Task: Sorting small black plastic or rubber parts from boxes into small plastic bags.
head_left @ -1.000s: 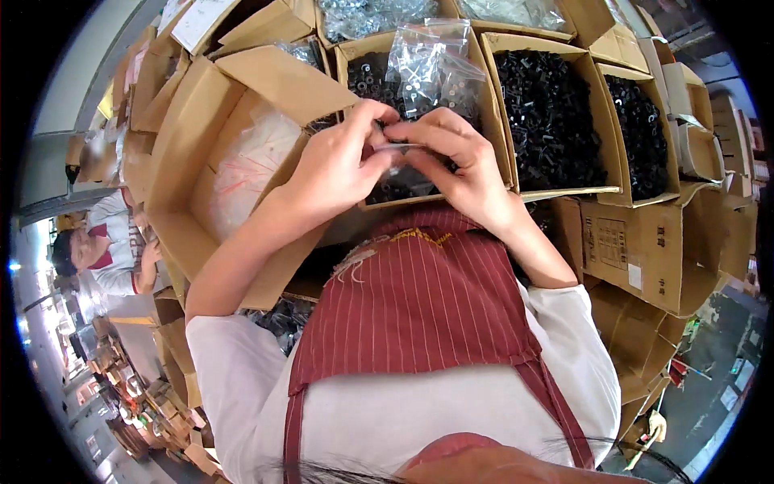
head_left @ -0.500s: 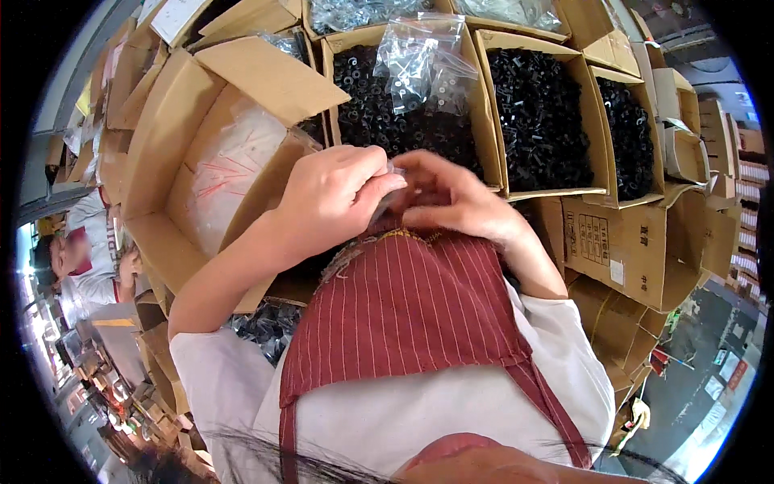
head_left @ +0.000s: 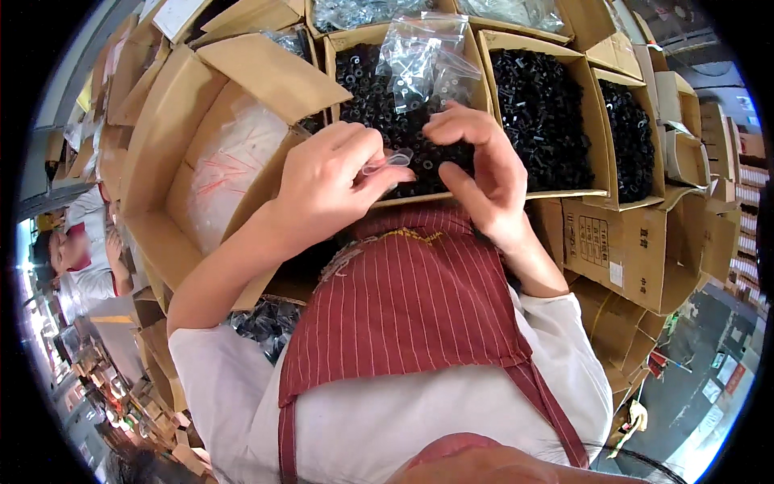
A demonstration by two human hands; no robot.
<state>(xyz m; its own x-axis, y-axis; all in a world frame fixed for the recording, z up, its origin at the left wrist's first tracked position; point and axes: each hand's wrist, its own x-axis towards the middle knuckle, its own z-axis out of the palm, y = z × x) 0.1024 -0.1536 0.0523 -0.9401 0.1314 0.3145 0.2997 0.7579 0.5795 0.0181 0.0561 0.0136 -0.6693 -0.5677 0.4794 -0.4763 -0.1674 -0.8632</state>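
Pinched between the thumb and fingers of my left hand [head_left: 326, 177] is a small clear plastic bag [head_left: 393, 160], its mouth end bulging toward the right. My right hand [head_left: 496, 173] is apart from it, fingers curved and spread with nothing seen between them. Both hands are over the near part of a cardboard box [head_left: 329, 60] full of small black ring-shaped parts [head_left: 363, 77]. Several clear zip bags [head_left: 419, 52] with small pieces in them lie on top of those parts, beyond my hands. The rest of the held bag is hidden by my left fingers.
On the left stands an open box [head_left: 173, 161] with clear bags and red strips inside. To the right are boxes of short black parts [head_left: 540, 121] and more black pieces [head_left: 629, 137]. A co-worker [head_left: 89, 250] is at the far left.
My right hand has moved away from the left, up and to the right over the black parts, its fingers opening. My left hand keeps the clear bag and has risen slightly.
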